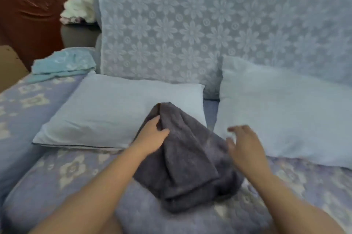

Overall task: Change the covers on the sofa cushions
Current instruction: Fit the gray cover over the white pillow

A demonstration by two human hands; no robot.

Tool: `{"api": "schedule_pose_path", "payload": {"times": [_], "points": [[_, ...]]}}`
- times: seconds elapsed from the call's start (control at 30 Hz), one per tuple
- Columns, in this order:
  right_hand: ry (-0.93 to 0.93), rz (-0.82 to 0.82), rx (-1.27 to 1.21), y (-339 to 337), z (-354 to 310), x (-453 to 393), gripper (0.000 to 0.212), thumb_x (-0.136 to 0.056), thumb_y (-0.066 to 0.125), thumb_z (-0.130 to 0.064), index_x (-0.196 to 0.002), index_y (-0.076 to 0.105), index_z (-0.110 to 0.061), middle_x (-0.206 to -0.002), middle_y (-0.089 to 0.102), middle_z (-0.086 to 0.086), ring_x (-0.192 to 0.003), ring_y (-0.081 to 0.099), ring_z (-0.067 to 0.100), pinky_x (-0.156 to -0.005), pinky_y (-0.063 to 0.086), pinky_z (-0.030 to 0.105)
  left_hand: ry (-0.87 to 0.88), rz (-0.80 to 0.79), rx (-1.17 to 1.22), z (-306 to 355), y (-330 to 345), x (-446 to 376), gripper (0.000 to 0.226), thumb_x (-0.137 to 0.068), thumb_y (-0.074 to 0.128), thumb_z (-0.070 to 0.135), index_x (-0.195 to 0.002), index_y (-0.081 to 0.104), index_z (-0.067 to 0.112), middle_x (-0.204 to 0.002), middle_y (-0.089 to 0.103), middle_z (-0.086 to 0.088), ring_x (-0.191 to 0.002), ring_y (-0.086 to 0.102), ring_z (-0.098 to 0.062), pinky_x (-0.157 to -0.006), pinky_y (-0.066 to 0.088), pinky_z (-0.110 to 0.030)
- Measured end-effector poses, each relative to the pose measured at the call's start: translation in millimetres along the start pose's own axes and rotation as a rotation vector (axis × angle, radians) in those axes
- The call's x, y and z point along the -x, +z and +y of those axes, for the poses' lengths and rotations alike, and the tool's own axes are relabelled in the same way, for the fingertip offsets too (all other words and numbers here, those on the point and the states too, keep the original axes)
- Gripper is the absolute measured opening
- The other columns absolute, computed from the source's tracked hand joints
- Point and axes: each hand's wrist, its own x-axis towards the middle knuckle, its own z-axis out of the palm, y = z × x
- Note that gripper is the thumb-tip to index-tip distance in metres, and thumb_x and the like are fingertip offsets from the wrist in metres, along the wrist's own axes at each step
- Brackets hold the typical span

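Grey fuzzy cover (182,159) bunched, rumpled, overlapping pale cushion (106,115).

Dim bluish light, soft focus, perhaps motion blur, curved wide-angle edges

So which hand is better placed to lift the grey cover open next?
Probably the left hand: its fingers already hold a fold of the grey cover. The right hand hovers open beside it, apparently not touching.
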Motion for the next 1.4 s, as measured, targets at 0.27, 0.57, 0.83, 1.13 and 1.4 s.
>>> {"api": "schedule_pose_path", "payload": {"times": [0.27,0.57,0.83,1.13,1.4], "points": [[0.025,-0.500,-0.055,57.7,-26.9,21.7,0.095,-0.086,0.052,-0.073,-0.157,0.017,-0.022,-0.151,0.032,0.009,-0.141,0.032,0.034,-0.112,0.036,0.046,-0.110,0.391,-0.325,-29.4,8.7,-10.0,0.072,-0.093,0.066,0.033,-0.155,0.030,0.023,-0.149,0.029,-0.011,-0.138,0.030,-0.033,-0.117,0.030,-0.045],[0.296,-0.039,-1.611,-24.8,23.6,-54.8,0.017,-0.095,0.054,-0.007,-0.105,0.069,-0.007,-0.101,0.072,0.011,-0.098,0.067,0.024,-0.084,0.057,0.032,-0.058,0.445,-0.169,-44.7,-9.1,-39.8,0.016,-0.099,0.058,0.026,-0.094,0.056,0.011,-0.093,0.059,-0.007,-0.089,0.057,-0.030,-0.074,0.046,-0.040],[0.443,-0.051,-1.167,-11.2,74.2,-47.8,0.040,-0.087,0.073,-0.029,-0.123,0.061,-0.016,-0.114,0.070,0.001,-0.101,0.068,0.022,-0.090,0.054,0.043,0.018,0.372,-0.132,-19.1,-3.1,-29.4,0.024,-0.103,0.049,0.022,-0.084,0.062,0.012,-0.077,0.060,0.003,-0.071,0.053,-0.008,-0.056,0.032,-0.027],[0.234,0.453,-0.428,-93.4,25.9,-63.8,0.028,-0.103,0.048,-0.025,-0.105,0.065,-0.003,-0.107,0.066,0.023,-0.102,0.061,0.034,-0.079,0.039,0.036,0.186,0.609,-0.290,33.6,-115.2,-3.4,0.034,-0.095,0.065,0.041,-0.076,0.065,0.014,-0.069,0.061,-0.003,-0.071,0.058,-0.025,-0.064,0.039,-0.036],[0.035,0.051,-0.827,-193.8,-6.2,-63.3,0.022,-0.100,0.056,-0.019,-0.091,0.076,-0.024,-0.092,0.076,0.002,-0.084,0.069,0.023,-0.085,0.051,0.040,-0.082,-0.010,-0.733,121.8,-230.1,25.5,0.031,-0.082,0.067,0.061,-0.083,0.077,0.032,-0.086,0.074,0.007,-0.087,0.068,-0.017,-0.083,0.051,-0.037]]}}
